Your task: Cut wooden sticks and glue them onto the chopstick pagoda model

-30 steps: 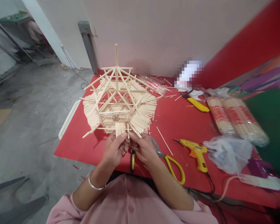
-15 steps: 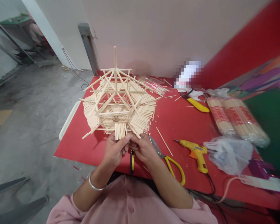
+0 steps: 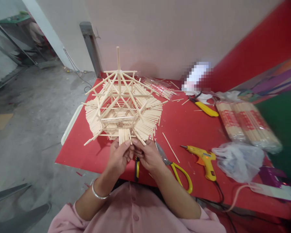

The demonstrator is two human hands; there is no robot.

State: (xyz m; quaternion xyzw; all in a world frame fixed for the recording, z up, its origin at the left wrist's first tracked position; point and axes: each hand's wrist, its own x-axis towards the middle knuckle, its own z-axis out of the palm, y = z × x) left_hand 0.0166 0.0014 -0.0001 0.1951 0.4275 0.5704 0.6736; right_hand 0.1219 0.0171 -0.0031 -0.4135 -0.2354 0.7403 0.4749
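Observation:
A pagoda-shaped model (image 3: 120, 94) built of thin wooden sticks stands in front of me, with an upright stick at its peak and slatted roof panels around it. At its near edge, a short row of sticks (image 3: 124, 136) lies side by side. My left hand (image 3: 118, 156) is closed on this row, thumb on top and fingers underneath. From the other side, my right hand (image 3: 148, 154) pinches at the stick at the row's right edge, below a slanting corner stick; its fingertips are partly hidden. Both hands nearly touch.
Pliers with yellow handles (image 3: 181, 176) lie beside my right forearm on the red table (image 3: 82, 155). Further right are a yellow glue gun (image 3: 205, 160), a plastic bag (image 3: 240, 160) and packs of sticks (image 3: 254, 124). A yellow-handled tool (image 3: 205, 108) lies behind; another black-and-yellow handle (image 3: 137, 170) is between my wrists.
My left thumb has drawn back slightly, and my right thumb now shows at the right edge of the stick row. The model stays in place apart from a slight view shift.

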